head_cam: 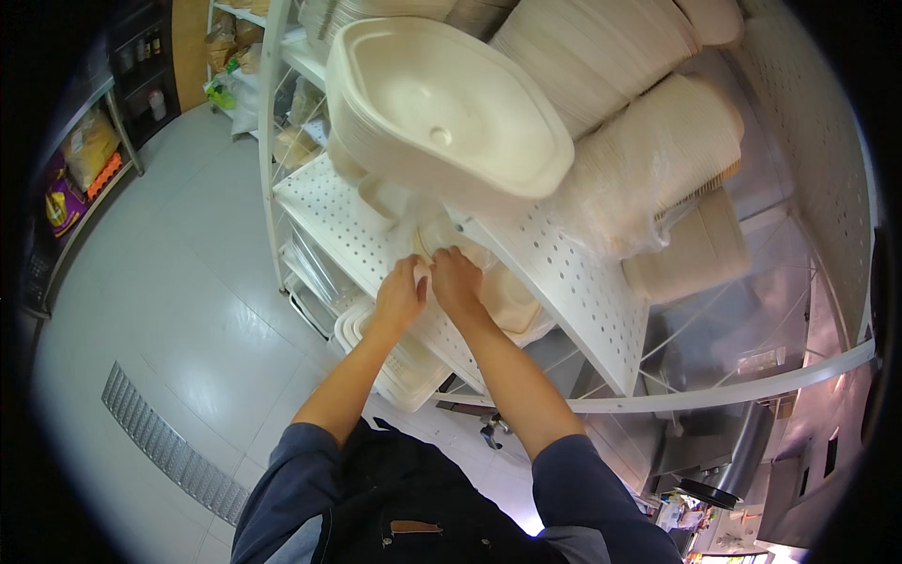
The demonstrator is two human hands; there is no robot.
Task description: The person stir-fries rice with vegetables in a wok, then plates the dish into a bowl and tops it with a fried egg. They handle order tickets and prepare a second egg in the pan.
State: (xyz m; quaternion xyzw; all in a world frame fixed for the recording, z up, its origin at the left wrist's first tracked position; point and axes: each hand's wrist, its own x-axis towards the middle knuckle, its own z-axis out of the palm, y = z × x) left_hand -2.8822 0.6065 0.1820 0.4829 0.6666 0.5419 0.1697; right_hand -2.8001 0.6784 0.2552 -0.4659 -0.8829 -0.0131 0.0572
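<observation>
My left hand (402, 295) and my right hand (456, 280) are close together over the lower perforated white shelf (335, 208). Curled fingers on both hands pinch a clear plastic bag (426, 224); the fingertips are partly hidden. Pale molded-fiber containers (511, 299) lie in clear film just right of my right hand. Farther in on that shelf, more pale containers (380, 194) show partly. Above my hands, a tall nested stack of oval molded-fiber bowls (444, 106) juts over the edge of the upper shelf (564, 282).
More container stacks (599, 56) fill the upper shelf, one in torn film (634, 155). White plastic lids or trays (402, 366) sit below the lower shelf. The rack's white post (268, 141) stands left. A metal floor grate (169, 440) crosses the grey floor (204, 282).
</observation>
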